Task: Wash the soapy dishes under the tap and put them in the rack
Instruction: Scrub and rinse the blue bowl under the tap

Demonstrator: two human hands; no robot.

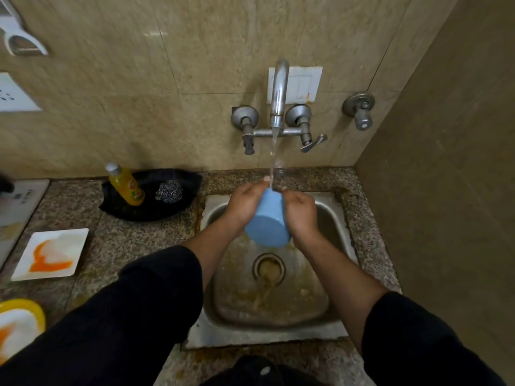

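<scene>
Together left hand (245, 207) and right hand (301, 213) clasp the blue cup (267, 228), fingers (266, 179) mostly hidden.

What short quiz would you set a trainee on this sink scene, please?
1. True or false: water runs from the tap onto the blue cup.
2. How many hands grip the cup: A) none, B) one, C) two?
3. Fill in: the steel scrubber lies beside the yellow ____ on the black tray.
Key: 1 true; 2 C, left hand and right hand; 3 bottle.
</scene>
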